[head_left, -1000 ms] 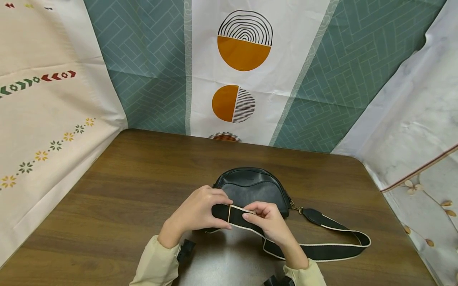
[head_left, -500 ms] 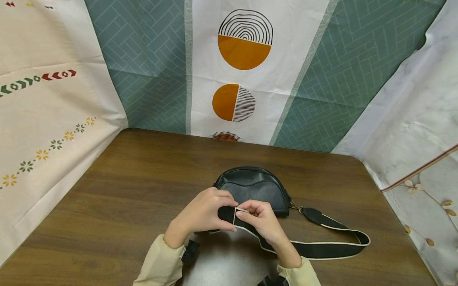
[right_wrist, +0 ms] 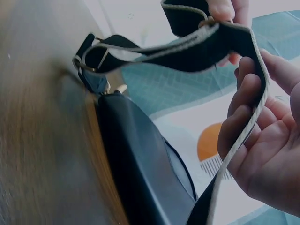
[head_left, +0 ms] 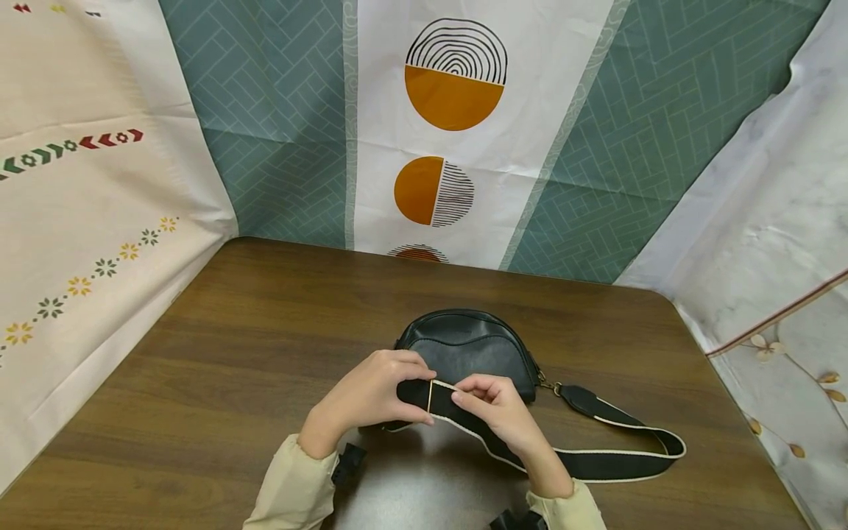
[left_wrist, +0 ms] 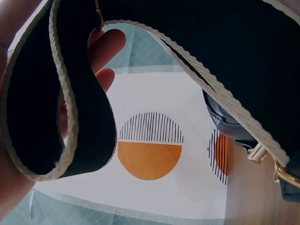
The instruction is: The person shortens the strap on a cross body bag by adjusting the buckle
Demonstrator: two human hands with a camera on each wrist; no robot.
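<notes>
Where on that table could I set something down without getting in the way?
The widest bare stretch of table lies between the left hand and the flowered cloth on the left. Another runs between the bag and the teal-and-white backdrop. It is crowded in front of the bag, where that hand and the right hand hold the strap.
</notes>
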